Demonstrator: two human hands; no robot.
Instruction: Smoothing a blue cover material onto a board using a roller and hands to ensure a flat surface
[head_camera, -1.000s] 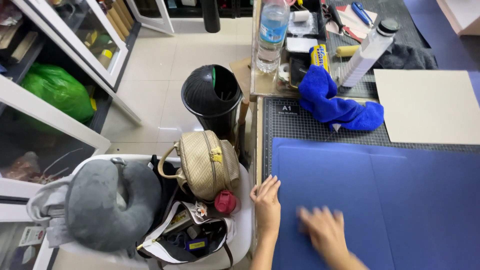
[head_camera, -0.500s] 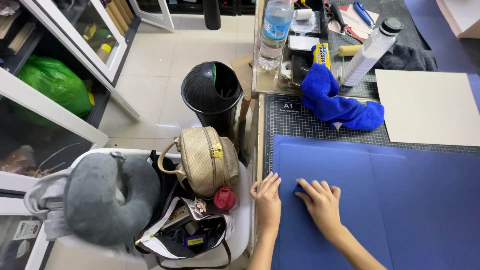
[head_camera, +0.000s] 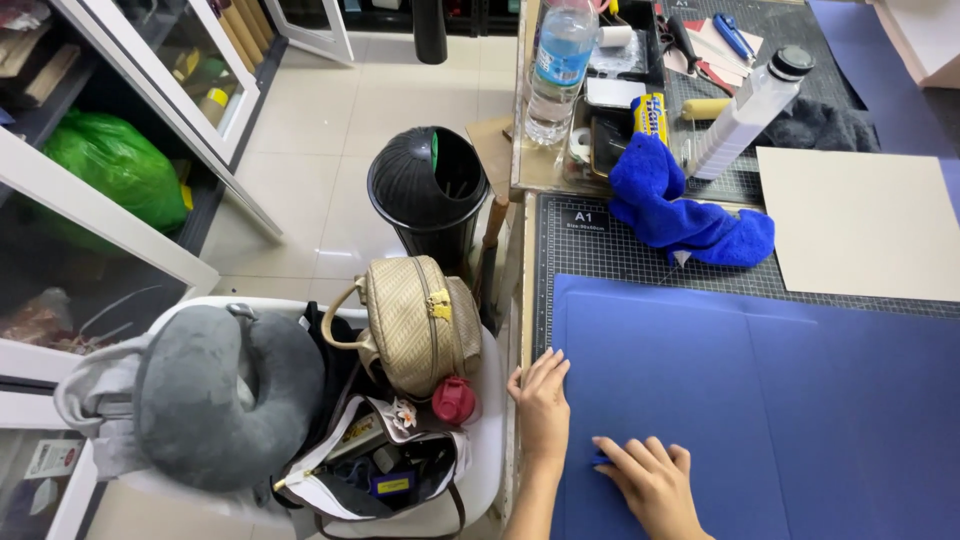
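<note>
The blue sheet (head_camera: 760, 400) is lying flat on the cutting mat (head_camera: 600, 250), covering most of the near part of the table, its left edge running just inside the table's left edge. Left hand (head_camera: 542, 405) is flat on that left edge, fingers together and pointing away, palm pressing down. Right hand (head_camera: 650, 480) is a bit further in toward the near edge, fingers loosely spread and pressed on the sheet, and there's a small blue thing poking out under the fingertips, can't really tell what it is.

Further up the mat, past the sheet's far edge, a crumpled blue cloth (head_camera: 690, 215) sits on the grid. To its right a beige board (head_camera: 865, 225) lies flat near the right edge. At the far end it's all clutter: a clear water bottle (head_camera: 555, 70), a white squeeze bottle (head_camera: 745, 110) tilted over, a yellow tube (head_camera: 652, 115).

Off the table on the left there's a white chair (head_camera: 490, 440) stuffed with a tan woven bag (head_camera: 420, 325), a grey neck pillow (head_camera: 225, 395) and an open tote. A black trash bin (head_camera: 430, 190) stands on the tile floor behind it.
</note>
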